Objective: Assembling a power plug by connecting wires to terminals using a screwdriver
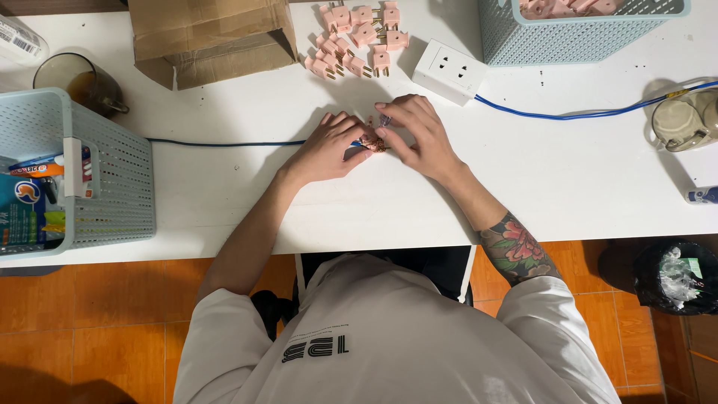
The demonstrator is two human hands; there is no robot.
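Blue cable (224, 143) lengthwise left, between hands (378, 142)

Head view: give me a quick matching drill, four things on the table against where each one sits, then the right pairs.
Things:
1. pink plugs
2. white socket block
3. cardboard box
4. black bin

Places:
A. on the floor, below the table's right end
B. far edge of the table, left of the plugs
C. loose heap just beyond the hands
D. at the end of the blue cable, right of the plugs

Pairs: 1-C, 2-D, 3-B, 4-A
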